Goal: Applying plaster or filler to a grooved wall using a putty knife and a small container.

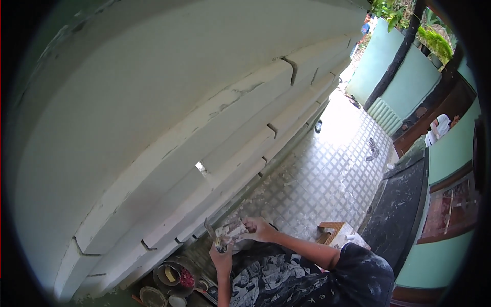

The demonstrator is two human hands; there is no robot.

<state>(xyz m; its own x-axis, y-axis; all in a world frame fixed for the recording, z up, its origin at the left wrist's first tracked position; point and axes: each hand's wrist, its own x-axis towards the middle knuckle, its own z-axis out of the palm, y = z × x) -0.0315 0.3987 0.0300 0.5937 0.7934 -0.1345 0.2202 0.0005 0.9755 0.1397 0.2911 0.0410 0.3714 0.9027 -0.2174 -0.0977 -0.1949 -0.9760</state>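
Observation:
Both my hands are raised close together in front of my body, near the lower middle. My left hand [221,260] is closed around a small tool with a thin dark blade [209,228] that points up toward the wall. My right hand [260,229] is closed on the edge of a whitish, smeared flat piece [231,230]. This piece meets the tool above my left fingers. Its exact kind is too small to tell, and my fingers partly cover both things.
A pale wall [153,77] with stepped, notched ledges runs along the left. Below it stand a dark bucket [190,267] and several round containers. A white-smeared stool [340,234] is at my right. Beyond lie patterned tiles [327,174], a crumpled dark cloth [373,149] and a person [440,128] by a doorway.

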